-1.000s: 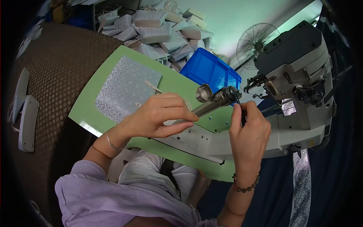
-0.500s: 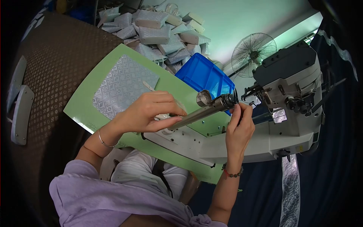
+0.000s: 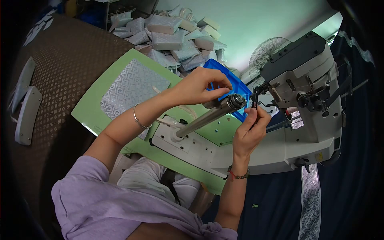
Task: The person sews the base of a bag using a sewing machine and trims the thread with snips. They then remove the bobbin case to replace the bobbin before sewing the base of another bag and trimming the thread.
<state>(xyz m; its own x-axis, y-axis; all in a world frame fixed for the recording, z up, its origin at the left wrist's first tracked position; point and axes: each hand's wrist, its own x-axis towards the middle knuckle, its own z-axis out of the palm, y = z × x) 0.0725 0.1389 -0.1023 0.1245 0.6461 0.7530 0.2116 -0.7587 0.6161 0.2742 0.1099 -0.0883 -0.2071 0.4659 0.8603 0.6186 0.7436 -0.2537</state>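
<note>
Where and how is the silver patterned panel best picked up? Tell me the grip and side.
Probably best: pinch the panel by its left edge, from the person's left, thumb on top. It looks thin and flat on the green tabletop, which shows beyond that edge, while the left forearm and a pale strap crowd its right side.

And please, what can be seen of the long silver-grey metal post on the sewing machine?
The long silver-grey metal post looks smooth, cylindrical and shiny. Its lower end joins a flat white base plate at a pale round collar; it slants up and right in the picture. Its upper end carries a round, darker metal mechanism. The bare left hand hovers close to the top, and the bare right hand is beside that end; whether either touches it cannot be told.
</note>
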